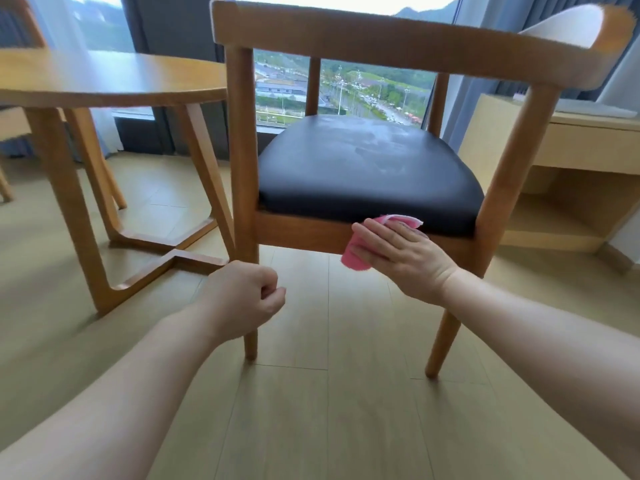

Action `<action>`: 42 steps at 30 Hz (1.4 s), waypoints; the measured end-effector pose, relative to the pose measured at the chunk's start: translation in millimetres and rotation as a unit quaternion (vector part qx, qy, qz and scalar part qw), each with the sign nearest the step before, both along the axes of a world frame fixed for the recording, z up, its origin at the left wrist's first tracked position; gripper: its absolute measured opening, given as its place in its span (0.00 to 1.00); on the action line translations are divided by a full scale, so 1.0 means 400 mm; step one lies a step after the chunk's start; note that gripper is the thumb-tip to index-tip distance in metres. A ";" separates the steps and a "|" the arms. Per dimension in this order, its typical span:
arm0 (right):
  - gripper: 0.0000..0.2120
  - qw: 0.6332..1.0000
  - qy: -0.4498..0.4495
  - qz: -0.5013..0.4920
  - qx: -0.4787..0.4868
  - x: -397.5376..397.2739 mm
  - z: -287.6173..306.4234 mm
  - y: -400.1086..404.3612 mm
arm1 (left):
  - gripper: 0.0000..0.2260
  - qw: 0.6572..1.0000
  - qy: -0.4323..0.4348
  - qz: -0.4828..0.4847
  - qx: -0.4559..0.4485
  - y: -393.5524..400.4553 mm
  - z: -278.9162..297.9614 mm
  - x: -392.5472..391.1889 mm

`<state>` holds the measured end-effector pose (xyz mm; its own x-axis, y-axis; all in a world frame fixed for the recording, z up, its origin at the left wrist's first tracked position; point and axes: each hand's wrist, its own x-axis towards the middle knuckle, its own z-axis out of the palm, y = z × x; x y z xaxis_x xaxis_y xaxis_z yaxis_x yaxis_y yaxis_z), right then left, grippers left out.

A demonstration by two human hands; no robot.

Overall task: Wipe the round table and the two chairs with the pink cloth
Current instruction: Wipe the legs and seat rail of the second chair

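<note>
head view, single frame.

item: right hand point(398, 252), centre right of the frame. grip spread flat, fingers straight, pressing the pink cloth point(353, 259) against the wooden seat rail of the near chair point(363, 36). the cloth sits folded under the palm, its edges showing above and below the fingers; the flat palm likely spreads pressure along the narrow rail.

item: left hand point(247, 297), lower centre. grip curled loosely, holding nothing, hanging just in front of the chair's near left leg; apparently idle, kept out of the wiping path.

item: near chair, centre of the frame, seen from behind, wooden frame with black padded seat point(367, 168). faint streaks on the seat suggest it is already wiped; this is a judgement only.

item: round table point(114, 77), upper left, wooden, just beside the chair.

item: second chair point(19, 26), far upper left edge, mostly cut off behind the table.

item: pale desk point(561, 140), right edge, with something white on it, too blurred to name.

item: wood-look floor point(346, 410), lower frame; window point(346, 88) beyond the chair.
</note>
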<state>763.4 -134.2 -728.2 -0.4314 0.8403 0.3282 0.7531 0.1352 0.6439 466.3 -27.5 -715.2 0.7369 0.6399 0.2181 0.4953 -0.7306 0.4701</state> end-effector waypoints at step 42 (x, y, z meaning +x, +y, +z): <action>0.29 0.998 -0.042 -0.051 0.016 0.147 -0.003 -0.162 | 0.17 0.996 -0.023 -0.080 0.037 -0.092 -0.022 0.208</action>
<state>822.3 -199.1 -729.3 -0.3715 0.8710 0.3215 0.7050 0.0393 0.7082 549.4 -64.5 -723.8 0.8167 0.4953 0.2960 0.3484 -0.8322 0.4313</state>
